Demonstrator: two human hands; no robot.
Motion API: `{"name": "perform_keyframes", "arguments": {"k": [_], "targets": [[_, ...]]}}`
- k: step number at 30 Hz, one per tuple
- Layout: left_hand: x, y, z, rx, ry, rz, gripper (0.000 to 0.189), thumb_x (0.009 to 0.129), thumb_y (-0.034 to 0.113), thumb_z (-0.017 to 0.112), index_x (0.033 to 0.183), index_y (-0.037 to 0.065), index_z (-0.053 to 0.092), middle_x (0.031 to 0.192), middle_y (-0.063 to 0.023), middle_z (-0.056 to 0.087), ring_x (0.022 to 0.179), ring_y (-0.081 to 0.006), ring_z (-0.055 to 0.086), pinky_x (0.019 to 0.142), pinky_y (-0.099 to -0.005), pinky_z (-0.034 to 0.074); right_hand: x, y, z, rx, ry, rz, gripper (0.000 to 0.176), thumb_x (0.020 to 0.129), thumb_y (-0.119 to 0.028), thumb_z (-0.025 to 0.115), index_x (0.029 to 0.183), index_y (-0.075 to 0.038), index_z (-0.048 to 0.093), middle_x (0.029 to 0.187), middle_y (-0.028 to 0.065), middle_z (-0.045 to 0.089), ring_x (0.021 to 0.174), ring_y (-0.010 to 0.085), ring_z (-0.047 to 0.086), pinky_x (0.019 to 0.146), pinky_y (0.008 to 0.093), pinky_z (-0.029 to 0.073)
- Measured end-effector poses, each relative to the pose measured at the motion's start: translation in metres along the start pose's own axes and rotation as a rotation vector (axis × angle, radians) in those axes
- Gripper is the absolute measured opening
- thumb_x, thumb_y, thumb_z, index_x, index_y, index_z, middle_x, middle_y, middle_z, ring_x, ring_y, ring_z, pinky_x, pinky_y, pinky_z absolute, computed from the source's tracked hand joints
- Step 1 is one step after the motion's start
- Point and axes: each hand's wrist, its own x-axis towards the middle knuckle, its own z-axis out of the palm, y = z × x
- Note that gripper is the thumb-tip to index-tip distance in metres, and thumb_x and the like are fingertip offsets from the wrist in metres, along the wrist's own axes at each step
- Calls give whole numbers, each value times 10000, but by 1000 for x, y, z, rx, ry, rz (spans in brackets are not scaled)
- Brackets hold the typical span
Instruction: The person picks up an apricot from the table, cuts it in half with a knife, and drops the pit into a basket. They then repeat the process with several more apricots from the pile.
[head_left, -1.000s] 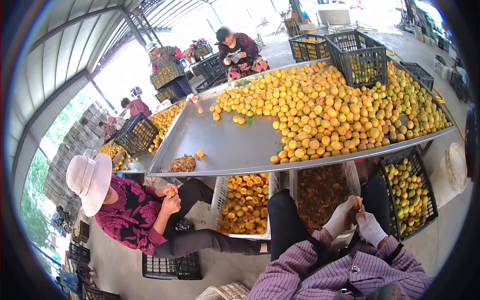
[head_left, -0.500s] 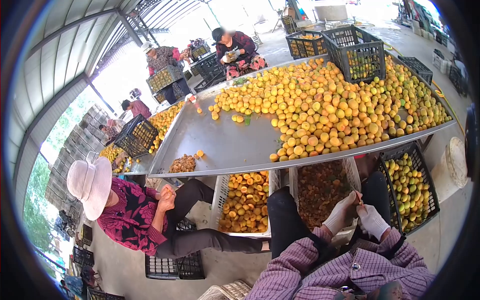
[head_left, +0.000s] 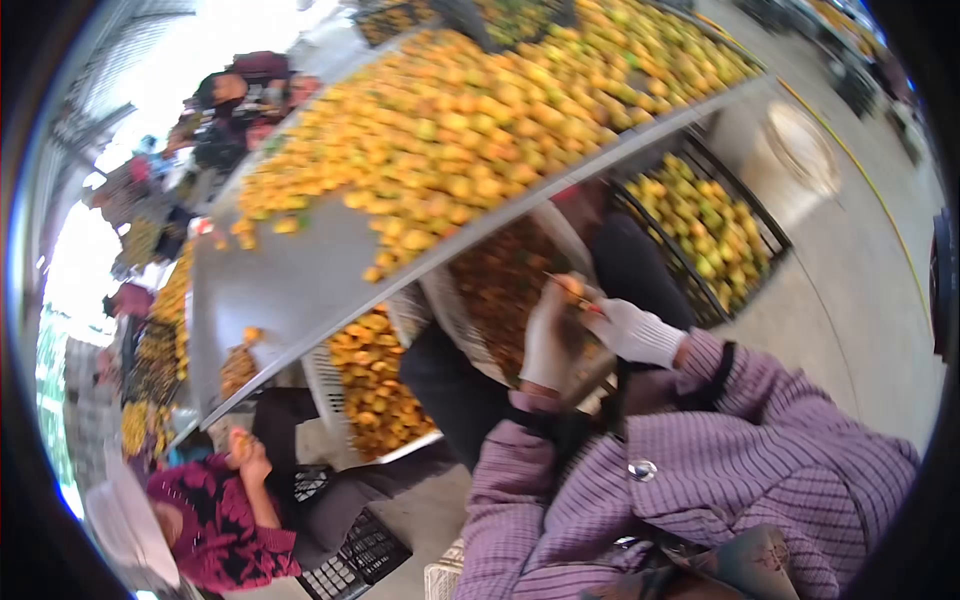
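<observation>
So the left hand point(head_left: 553, 338), in a pale, soft-looking glove, has its fingers closed round a smallish orange fruit point(head_left: 570, 287), held up over a pale plastic bin point(head_left: 460, 330) of brown, crumbly-looking bits. Right hand point(head_left: 640, 334), matching glove with a ribbed cuff, is pinching a slim tool point(head_left: 593, 309) with a reddish part, right at the fruit, though it's too blurry to make out its shape. Far side: smooth grey metal table point(head_left: 290, 260) heaped with round yellow-orange fruit. Over right, a black slatted plastic crate point(head_left: 690, 292) of greener ones, plus a scuffed white bucket point(head_left: 798, 155).
</observation>
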Motion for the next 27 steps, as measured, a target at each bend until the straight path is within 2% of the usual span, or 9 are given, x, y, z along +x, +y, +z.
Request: {"name": "perform_keyframes", "arguments": {"k": [1,5,8,11,15,20,23,25,27], "targets": [[0,-1,-5,-93,-27,-44,418,1054,397,573,1264,37,609,1096,-62,675,1071,-195,636,990,-363,496,-5,-5,-3,26,-29,34,375,1025,-377,559,1073,-18,658,945,256,703,949,431,694,771,491,530],[14,-17,-35,-6,3,11,465,1018,405,641,1286,27,608,1097,-70,679,1080,-215,625,1021,-374,473,-13,-4,-7,54,-79,185,405,1036,-411,545,1092,-23,646,942,231,709,925,419,700,778,472,532],[9,-12,-24,-4,28,-5,415,1028,394,627,1242,38,623,1075,-68,679,1067,-221,625,1020,-384,466,-21,-5,-11,81,-98,181,426,1044,-442,527,1097,-37,650,926,199,713,878,370,713,770,439,535],[9,-19,-13,-135,41,-45,358,1041,368,612,1202,49,630,1055,-64,677,1053,-209,621,1006,-385,470,-9,-2,-11,38,-106,205,420,1041,-436,532,1083,-37,653,938,207,713,904,377,712,776,445,536],[11,-24,-8,-15,184,4,401,1034,433,604,1168,56,630,1048,-67,676,1031,-211,616,986,-384,477,8,7,-6,50,-94,147,473,1036,-469,507,1065,-19,650,968,234,706,952,416,696,799,471,532],[12,-18,-9,-139,167,-3,399,1052,420,575,1171,44,630,1029,-82,669,1021,-228,618,984,-393,481,-3,-2,-13,-11,-137,150,462,1036,-464,510,1026,-18,630,952,227,707,920,418,697,778,485,536],[15,-16,-16,-209,205,-54,490,1057,503,515,1173,41,629,1022,-91,667,1018,-239,614,990,-396,477,-13,-11,-15,-64,-151,167,437,1037,-454,515,1014,-27,608,936,224,709,887,416,701,750,489,539],[13,-12,1,-206,50,-160,598,1036,609,458,1153,47,628,1020,-88,659,1015,-246,609,987,-403,473,-10,-12,-14,-135,-128,125,415,1043,-439,506,1015,-36,598,927,229,710,882,413,706,742,496,545],[13,-13,7,-278,86,-187,650,1018,660,428,1138,53,626,1017,-78,647,1012,-252,604,983,-410,469,-2,-14,-12,-167,-128,157,413,1036,-435,512,1036,-32,604,945,238,711,923,424,705,769,512,549]]}}
